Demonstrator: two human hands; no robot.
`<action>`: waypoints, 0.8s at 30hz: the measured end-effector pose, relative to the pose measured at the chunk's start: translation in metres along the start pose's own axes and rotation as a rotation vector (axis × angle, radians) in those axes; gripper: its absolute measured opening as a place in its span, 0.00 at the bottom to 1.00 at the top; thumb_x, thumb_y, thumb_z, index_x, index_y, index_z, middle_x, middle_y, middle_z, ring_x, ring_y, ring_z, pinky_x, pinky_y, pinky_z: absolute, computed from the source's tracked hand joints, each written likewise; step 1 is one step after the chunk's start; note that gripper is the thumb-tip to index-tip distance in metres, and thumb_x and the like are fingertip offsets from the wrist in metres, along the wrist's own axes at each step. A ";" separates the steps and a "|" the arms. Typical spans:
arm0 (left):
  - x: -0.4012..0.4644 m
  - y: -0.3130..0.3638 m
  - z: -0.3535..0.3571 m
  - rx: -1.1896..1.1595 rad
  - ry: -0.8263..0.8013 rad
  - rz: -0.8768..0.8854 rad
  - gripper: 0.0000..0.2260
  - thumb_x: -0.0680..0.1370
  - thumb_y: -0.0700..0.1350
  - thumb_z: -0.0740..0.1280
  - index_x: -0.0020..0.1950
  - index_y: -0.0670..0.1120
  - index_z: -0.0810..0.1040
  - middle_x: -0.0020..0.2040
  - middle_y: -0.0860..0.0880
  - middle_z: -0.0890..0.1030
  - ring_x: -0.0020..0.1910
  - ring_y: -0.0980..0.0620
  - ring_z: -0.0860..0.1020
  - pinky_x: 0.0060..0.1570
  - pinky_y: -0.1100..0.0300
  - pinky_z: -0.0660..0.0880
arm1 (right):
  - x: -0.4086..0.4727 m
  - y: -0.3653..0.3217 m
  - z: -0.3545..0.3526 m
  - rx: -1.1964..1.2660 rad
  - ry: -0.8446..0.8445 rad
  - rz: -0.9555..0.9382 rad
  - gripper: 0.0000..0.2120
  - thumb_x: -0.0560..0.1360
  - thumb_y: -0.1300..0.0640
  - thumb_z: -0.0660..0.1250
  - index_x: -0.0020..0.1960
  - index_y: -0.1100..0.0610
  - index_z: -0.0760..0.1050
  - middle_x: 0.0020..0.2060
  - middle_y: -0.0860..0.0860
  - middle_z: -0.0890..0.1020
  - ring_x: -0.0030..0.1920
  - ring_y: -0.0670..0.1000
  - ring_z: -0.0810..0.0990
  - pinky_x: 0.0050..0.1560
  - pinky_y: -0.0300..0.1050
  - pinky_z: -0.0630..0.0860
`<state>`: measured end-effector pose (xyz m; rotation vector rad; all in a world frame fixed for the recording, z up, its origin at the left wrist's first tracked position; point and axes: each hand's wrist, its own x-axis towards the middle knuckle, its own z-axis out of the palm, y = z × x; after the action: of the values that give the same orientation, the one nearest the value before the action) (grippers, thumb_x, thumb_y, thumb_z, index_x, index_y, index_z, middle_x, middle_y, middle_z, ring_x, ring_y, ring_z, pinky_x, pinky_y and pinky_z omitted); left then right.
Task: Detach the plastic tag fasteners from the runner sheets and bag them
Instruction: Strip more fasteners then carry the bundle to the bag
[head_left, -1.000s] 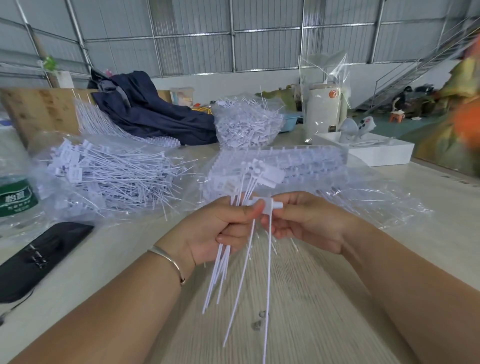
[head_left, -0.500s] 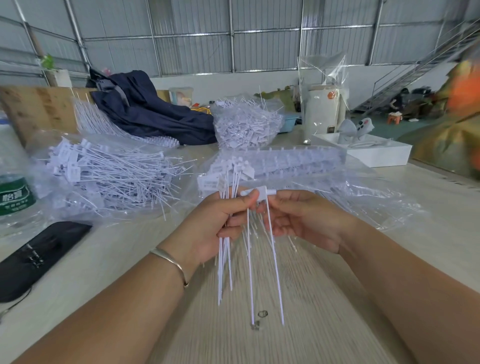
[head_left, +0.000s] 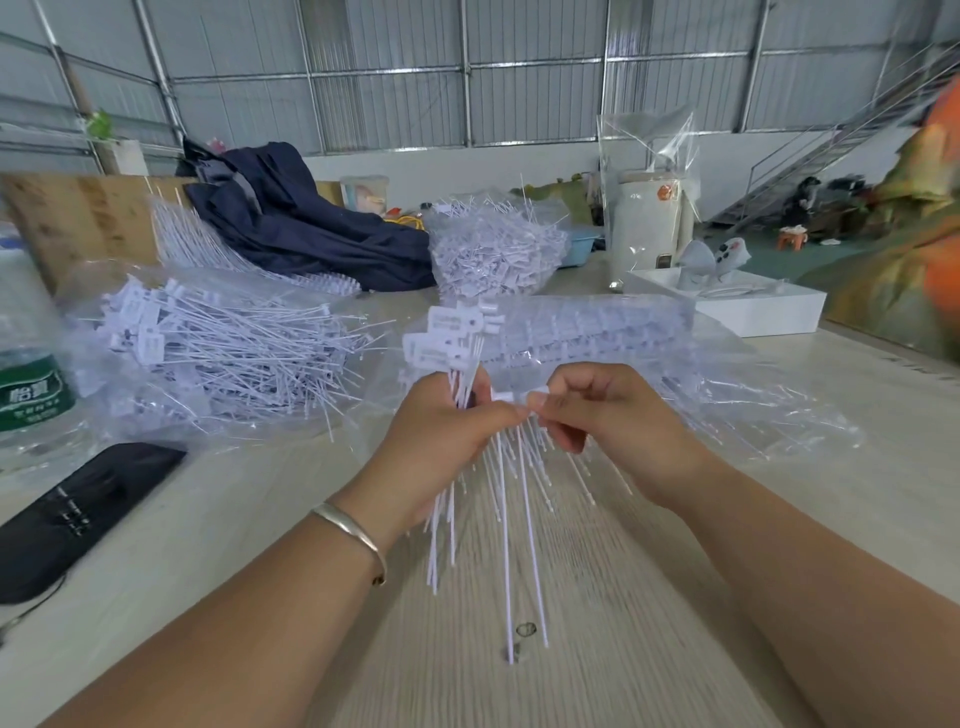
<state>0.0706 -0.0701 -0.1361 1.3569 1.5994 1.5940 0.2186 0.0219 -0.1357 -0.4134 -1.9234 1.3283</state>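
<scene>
Fasteners of thin white plastic (head_left: 457, 343), bunched upright above the pale wooden table (head_left: 208, 519), point their flat heads up and long tails down. The left hand (head_left: 441, 447) clenches round this bunch. Just right, the right hand (head_left: 608, 421) pinches a short white plastic runner piece (head_left: 511, 396) lying crosswise, two long tails hanging from it.

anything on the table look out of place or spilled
Mostly no. One oddity: a small ring-shaped bit and another tiny scrap lie loose on the bare table, below the fasteners the left hand grips. Too small to identify.
</scene>
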 end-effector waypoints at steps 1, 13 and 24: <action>0.000 0.000 -0.001 -0.033 -0.008 -0.021 0.18 0.73 0.40 0.73 0.28 0.52 0.70 0.25 0.56 0.63 0.23 0.57 0.60 0.23 0.65 0.57 | 0.000 0.000 0.001 -0.009 0.002 0.000 0.12 0.77 0.63 0.68 0.37 0.67 0.74 0.26 0.59 0.74 0.28 0.52 0.70 0.32 0.38 0.69; -0.002 0.002 -0.004 -0.480 -0.260 -0.243 0.08 0.71 0.47 0.69 0.36 0.43 0.81 0.24 0.53 0.74 0.17 0.61 0.61 0.17 0.70 0.53 | 0.004 -0.004 -0.009 0.549 -0.144 0.270 0.07 0.69 0.55 0.69 0.44 0.58 0.75 0.35 0.57 0.84 0.30 0.48 0.79 0.31 0.36 0.74; 0.001 -0.003 -0.004 -0.344 -0.127 -0.179 0.12 0.67 0.53 0.75 0.34 0.46 0.79 0.22 0.50 0.66 0.18 0.57 0.57 0.18 0.67 0.56 | 0.005 -0.002 -0.011 0.586 -0.269 0.349 0.11 0.73 0.54 0.67 0.53 0.58 0.73 0.41 0.57 0.86 0.37 0.52 0.67 0.32 0.36 0.68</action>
<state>0.0659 -0.0700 -0.1373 1.0785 1.2632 1.5547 0.2233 0.0312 -0.1298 -0.2880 -1.5979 2.1837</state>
